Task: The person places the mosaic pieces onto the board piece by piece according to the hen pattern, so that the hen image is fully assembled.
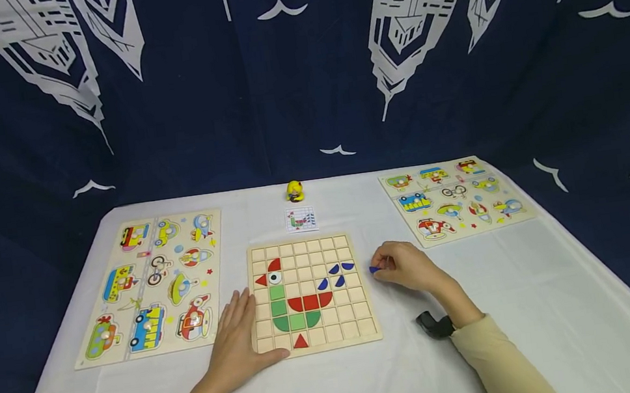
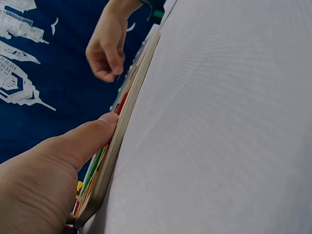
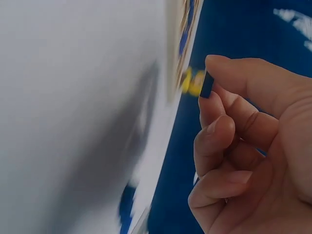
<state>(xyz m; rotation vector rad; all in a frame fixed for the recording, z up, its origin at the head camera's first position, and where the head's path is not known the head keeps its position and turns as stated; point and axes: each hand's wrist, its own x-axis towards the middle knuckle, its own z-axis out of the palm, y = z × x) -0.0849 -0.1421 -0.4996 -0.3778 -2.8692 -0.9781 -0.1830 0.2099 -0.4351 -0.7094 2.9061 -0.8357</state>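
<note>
While the white-covered worktop (image 1: 485, 333) carries every item, the wooden grid board (image 1: 310, 294) at its centre serves as the landmark. Two vehicle peg puzzles lie flat on the cloth: the larger-looking one (image 1: 151, 285) is to the left of the grid board and well apart from it; the second (image 1: 455, 197) is beyond the board's far right corner, turned at an angle. The grid board holds red, green and blue pieces in its square cells, forming a bird-like figure; three blue pieces (image 1: 336, 272) sit in the right half.

The left hand (image 1: 239, 337) rests flat on the worktop at the board's near left corner, fingers straight and relaxed. The left wrist view shows the thumb (image 2: 87, 139) pressed against the board's edge (image 2: 122, 126). This hand holds nothing.

The right hand (image 1: 403, 266) is just beside the board's right edge, fingers curled. It pinches a small blue piece (image 1: 374, 270) between thumb and forefinger; the right wrist view shows the same blue piece (image 3: 207, 85) at the fingertips, clear of the cloth.

A small pattern card (image 1: 301, 218) lies just beyond the board's far edge. A small yellow figure (image 1: 294, 190) stands beyond the card, near the worktop's far edge.
</note>
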